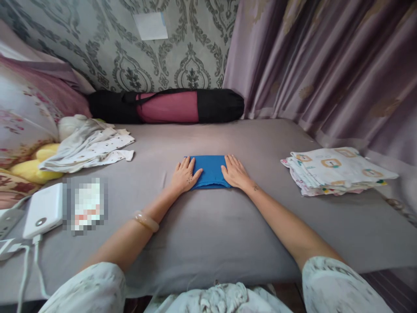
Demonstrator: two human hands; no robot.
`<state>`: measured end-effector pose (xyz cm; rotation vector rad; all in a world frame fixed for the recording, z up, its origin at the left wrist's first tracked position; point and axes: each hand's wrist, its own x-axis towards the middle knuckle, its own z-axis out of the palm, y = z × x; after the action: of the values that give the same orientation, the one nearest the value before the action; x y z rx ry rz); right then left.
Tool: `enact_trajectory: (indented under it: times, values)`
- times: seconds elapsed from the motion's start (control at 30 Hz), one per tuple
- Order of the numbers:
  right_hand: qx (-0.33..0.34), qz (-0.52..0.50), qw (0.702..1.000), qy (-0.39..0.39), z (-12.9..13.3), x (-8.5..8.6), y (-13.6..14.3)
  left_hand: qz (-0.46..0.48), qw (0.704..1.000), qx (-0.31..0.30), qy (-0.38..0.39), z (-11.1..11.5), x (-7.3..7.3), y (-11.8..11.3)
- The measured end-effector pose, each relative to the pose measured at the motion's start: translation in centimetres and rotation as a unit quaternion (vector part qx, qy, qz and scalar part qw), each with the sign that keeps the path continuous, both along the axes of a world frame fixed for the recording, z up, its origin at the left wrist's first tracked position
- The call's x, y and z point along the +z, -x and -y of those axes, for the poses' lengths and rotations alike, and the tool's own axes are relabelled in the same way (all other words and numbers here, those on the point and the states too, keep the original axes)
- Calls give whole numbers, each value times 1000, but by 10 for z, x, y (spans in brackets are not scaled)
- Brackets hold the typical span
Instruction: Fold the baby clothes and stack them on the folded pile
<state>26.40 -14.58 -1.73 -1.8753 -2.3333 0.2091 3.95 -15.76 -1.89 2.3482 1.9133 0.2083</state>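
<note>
Blue folded cloth (pixel 211 170): Because it looks like thin fabric in flat layers, it should handle light, soft and not fragile, perhaps slippery; it lies mid-frame on the bed (pixel 208 226).
Left hand (pixel 185 176): open, palm down on the cloth's left edge.
Right hand (pixel 236 172): open, flat on its right edge.
Hold: best by both sides, layers together.
Yoga-mat bag (pixel 169 108): upper middle of the frame, contents hidden.

Fingers (pixel 186 163) hide side edges of the blue cloth (pixel 210 169) — one item (pixel 87 204) (pixelated) is indistinct.
</note>
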Motion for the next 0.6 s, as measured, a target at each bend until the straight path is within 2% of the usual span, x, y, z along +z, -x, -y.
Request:
enact_trajectory:
  times: [0.23,0.37,0.47,0.6]
  values:
    - [-3,26,1000,-9,3,10,3,-34,999,-1,-18,3,6,-4]
    - [36,33,998,-49,22,17,14,-40,997,-47,-44,17,10,-16]
    - [66,34,997,-26,34,14,22,-34,997,-67,-21,25,8,-22]
    - [67,40,997,-23,39,8,26,-35,997,-66,-14,26,2,-22]
